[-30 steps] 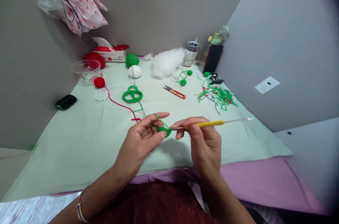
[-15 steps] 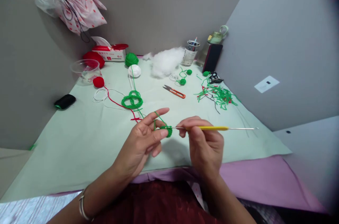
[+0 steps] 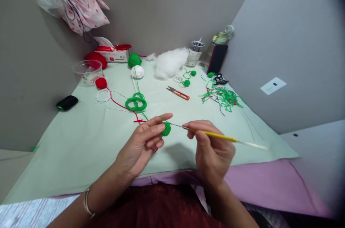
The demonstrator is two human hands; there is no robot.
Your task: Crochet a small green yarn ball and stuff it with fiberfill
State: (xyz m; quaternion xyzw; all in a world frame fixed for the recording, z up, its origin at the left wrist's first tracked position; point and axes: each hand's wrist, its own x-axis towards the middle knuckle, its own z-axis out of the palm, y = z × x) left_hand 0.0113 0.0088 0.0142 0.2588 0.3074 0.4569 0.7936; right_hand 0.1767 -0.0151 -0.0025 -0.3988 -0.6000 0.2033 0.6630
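Note:
Between the thumb and fingers of my left hand (image 3: pixel 145 138) is a small round green crochet piece (image 3: pixel 166 129). Green yarn passes over my raised left index finger. My right hand (image 3: pixel 212 145) grips a crochet hook (image 3: pixel 219 135) with a yellow handle, its thin metal shaft pointing left and its tip at the upper edge of the piece. The hook's other end is blurred. A bit of red shows under my left fingers. Coiled green yarn (image 3: pixel 136 102) lies beyond my left hand, and red yarn (image 3: pixel 118 103) runs near it.
Orange-handled thread snips (image 3: pixel 178 93) lie mid-table. White stuffing (image 3: pixel 171 63), a pen cup (image 3: pixel 194 54), a phone (image 3: pixel 217 59) and a bottle (image 3: pixel 223 37) stand behind. Yarn scraps (image 3: pixel 223 97) are heaped right; a plastic tub (image 3: pixel 87 71) and a black case (image 3: pixel 67 103) sit left.
My right hand has shifted slightly right and down, and the hook now slants, its far end lower. The crochet piece has turned to show more of its face. My left index finger is lower.

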